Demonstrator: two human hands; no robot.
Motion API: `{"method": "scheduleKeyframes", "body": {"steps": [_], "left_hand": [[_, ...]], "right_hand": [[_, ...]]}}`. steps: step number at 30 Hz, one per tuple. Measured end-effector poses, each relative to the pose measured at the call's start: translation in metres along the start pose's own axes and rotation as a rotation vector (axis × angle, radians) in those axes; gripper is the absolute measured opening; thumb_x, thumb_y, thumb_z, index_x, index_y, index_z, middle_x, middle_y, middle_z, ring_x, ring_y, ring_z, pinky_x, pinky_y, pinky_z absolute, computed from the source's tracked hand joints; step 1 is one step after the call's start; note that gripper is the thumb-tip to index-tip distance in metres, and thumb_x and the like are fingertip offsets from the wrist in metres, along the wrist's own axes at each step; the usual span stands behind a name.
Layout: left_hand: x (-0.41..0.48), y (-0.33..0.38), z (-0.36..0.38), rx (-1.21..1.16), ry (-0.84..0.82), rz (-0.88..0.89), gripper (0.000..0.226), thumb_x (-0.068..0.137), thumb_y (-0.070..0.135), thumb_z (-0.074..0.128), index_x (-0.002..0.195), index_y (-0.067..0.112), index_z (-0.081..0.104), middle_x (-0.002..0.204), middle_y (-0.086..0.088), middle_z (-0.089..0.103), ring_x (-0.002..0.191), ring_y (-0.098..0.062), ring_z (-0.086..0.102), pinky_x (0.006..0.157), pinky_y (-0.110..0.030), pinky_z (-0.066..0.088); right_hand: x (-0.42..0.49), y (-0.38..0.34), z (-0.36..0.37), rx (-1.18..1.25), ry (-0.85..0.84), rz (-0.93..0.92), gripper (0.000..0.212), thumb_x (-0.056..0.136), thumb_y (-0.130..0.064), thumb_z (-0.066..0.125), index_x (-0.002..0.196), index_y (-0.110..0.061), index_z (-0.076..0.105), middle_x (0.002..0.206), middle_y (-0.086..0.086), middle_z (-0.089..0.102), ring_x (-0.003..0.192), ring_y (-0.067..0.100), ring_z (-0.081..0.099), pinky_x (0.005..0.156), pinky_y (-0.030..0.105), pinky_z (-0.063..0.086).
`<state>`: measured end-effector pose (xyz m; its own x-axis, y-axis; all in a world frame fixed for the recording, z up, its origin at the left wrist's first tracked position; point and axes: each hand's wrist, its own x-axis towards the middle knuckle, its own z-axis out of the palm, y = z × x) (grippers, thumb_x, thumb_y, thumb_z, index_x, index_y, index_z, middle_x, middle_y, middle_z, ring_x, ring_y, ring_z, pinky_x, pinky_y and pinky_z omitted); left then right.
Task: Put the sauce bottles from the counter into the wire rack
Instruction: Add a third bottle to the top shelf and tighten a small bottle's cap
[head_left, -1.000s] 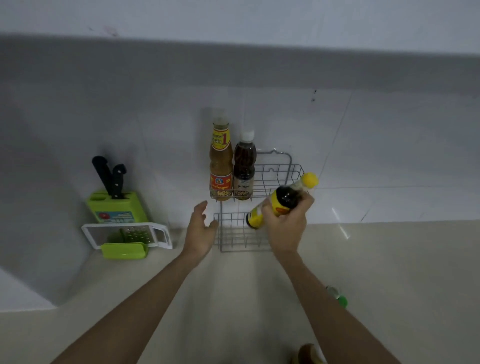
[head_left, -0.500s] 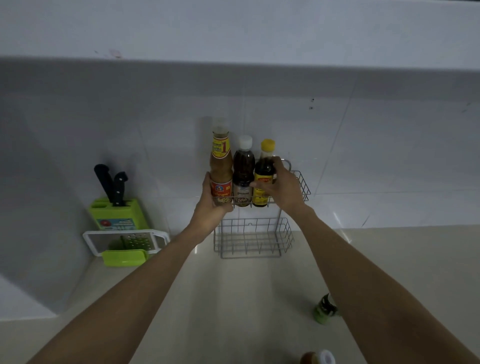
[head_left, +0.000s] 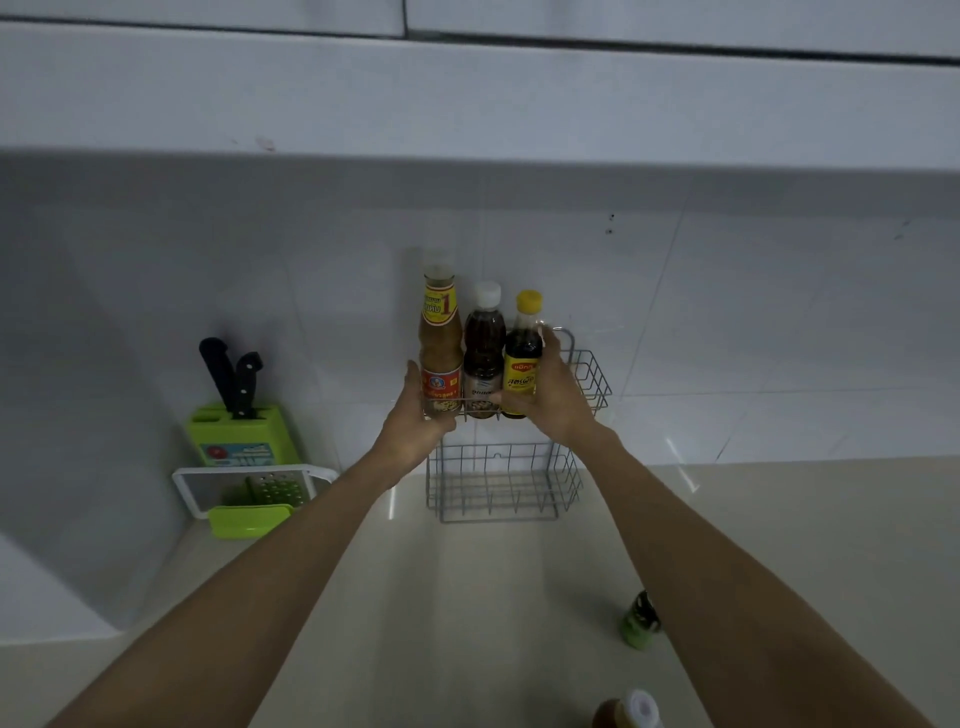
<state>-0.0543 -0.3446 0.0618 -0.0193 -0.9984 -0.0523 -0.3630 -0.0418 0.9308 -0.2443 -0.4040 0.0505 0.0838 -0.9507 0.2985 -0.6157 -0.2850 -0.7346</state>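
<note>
A two-tier wire rack (head_left: 589, 376) stands against the tiled wall. Its upper tier holds three upright bottles: a tall orange-brown sauce bottle (head_left: 440, 332), a dark bottle with a white cap (head_left: 484, 345) and a dark bottle with a yellow cap (head_left: 523, 358). My right hand (head_left: 558, 400) is wrapped around the yellow-capped bottle from the right. My left hand (head_left: 415, 421) grips the rack's left front corner by the tall bottle. The lower tier (head_left: 498, 488) has nothing in it. On the counter stand a green bottle (head_left: 641, 621) and a white-capped brown bottle (head_left: 631, 712).
A green knife block (head_left: 239, 431) with two black-handled knives stands at the left, with a white-framed grater (head_left: 260, 491) leaning in front of it. Pale counter (head_left: 467, 597) stretches in front of the rack. A wall cabinet (head_left: 467, 78) hangs overhead.
My right hand carried the yellow-capped bottle up from in front of the rack and stood it upright in the upper tier. My left hand rose from the lower tier to the upper tier's left corner.
</note>
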Motion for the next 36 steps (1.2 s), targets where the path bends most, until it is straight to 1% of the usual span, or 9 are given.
{"method": "scheduleKeyframes", "body": {"steps": [3,6,11,14,17,19,24,28,36], "left_hand": [[-0.012,-0.012,-0.002,0.029,0.067,0.006,0.072,0.093,0.015,0.057,0.152,0.023,0.017,0.155,0.001,0.031,0.142,-0.020,0.031,0.106,-0.028,0.029],[-0.043,-0.036,-0.005,-0.006,0.038,0.024,0.048,0.091,0.006,0.056,0.137,0.020,0.049,0.141,-0.001,0.051,0.132,-0.018,0.045,0.103,-0.025,0.034],[-0.124,-0.100,-0.008,-0.102,-0.155,-0.070,0.046,0.087,-0.019,0.043,0.120,0.007,0.060,0.114,-0.003,0.066,0.113,-0.019,0.060,0.091,-0.021,0.047],[-0.178,-0.137,-0.012,-0.056,-0.291,-0.162,0.073,0.070,-0.031,0.029,0.130,0.002,0.054,0.129,-0.007,0.059,0.124,-0.016,0.052,0.087,-0.008,0.043],[-0.220,-0.158,-0.009,-0.020,-0.483,-0.234,0.082,0.069,-0.024,0.041,0.140,0.017,0.044,0.142,0.006,0.047,0.133,-0.003,0.039,0.101,-0.011,0.034],[-0.238,-0.166,0.002,0.004,-0.529,-0.252,0.081,0.073,-0.012,0.060,0.138,0.030,0.039,0.136,0.017,0.046,0.124,0.003,0.041,0.086,-0.002,0.039],[-0.249,-0.178,0.042,0.065,-0.261,-0.208,0.049,0.073,0.028,0.081,0.117,0.026,0.057,0.110,0.004,0.067,0.100,-0.009,0.063,0.088,-0.024,0.053],[-0.253,-0.184,0.051,-0.023,-0.119,-0.197,0.040,0.066,0.026,0.080,0.099,0.009,0.067,0.098,-0.008,0.073,0.095,-0.023,0.069,0.092,-0.047,0.054],[-0.218,-0.157,0.041,0.064,-0.029,-0.173,0.020,0.075,0.017,0.076,0.092,0.011,0.067,0.091,-0.009,0.073,0.088,-0.024,0.068,0.083,-0.038,0.055]], "right_hand": [[-0.029,-0.002,0.007,0.096,0.199,0.074,0.094,0.080,-0.034,0.074,0.150,-0.019,0.012,0.150,0.010,0.036,0.138,0.027,0.034,0.112,0.045,0.033],[-0.083,-0.012,0.013,0.108,0.272,-0.038,0.061,0.090,-0.012,0.062,0.143,-0.015,0.032,0.138,0.007,0.047,0.125,0.021,0.046,0.105,0.034,0.039],[-0.159,-0.017,0.037,0.017,-0.135,-0.189,0.025,0.088,-0.002,0.059,0.108,-0.015,0.066,0.105,-0.002,0.066,0.096,0.006,0.059,0.089,0.023,0.050],[-0.192,-0.021,0.049,0.003,-0.390,-0.213,0.018,0.090,-0.012,0.061,0.103,-0.021,0.069,0.102,-0.009,0.068,0.095,0.000,0.060,0.085,0.011,0.044],[-0.211,-0.032,0.055,0.002,-0.560,-0.217,0.013,0.091,-0.025,0.063,0.101,-0.020,0.070,0.100,-0.011,0.070,0.094,0.000,0.062,0.085,0.012,0.047],[-0.221,-0.040,0.058,0.019,-0.636,-0.212,0.018,0.090,-0.035,0.064,0.098,-0.020,0.071,0.096,-0.011,0.071,0.092,0.000,0.063,0.086,0.016,0.049],[-0.239,-0.054,0.057,-0.136,-0.774,-0.178,0.046,0.071,-0.065,0.068,0.098,-0.028,0.065,0.084,-0.009,0.066,0.080,0.005,0.062,0.073,0.027,0.054],[-0.251,-0.059,0.057,-0.317,-0.785,-0.273,0.045,0.068,-0.070,0.066,0.088,-0.030,0.059,0.073,-0.009,0.058,0.070,0.010,0.056,0.057,0.027,0.042],[-0.223,-0.079,0.039,-0.410,-0.729,-0.443,0.031,0.089,-0.038,0.057,0.108,-0.014,0.063,0.091,0.005,0.058,0.083,0.021,0.054,0.074,0.042,0.049]]}}
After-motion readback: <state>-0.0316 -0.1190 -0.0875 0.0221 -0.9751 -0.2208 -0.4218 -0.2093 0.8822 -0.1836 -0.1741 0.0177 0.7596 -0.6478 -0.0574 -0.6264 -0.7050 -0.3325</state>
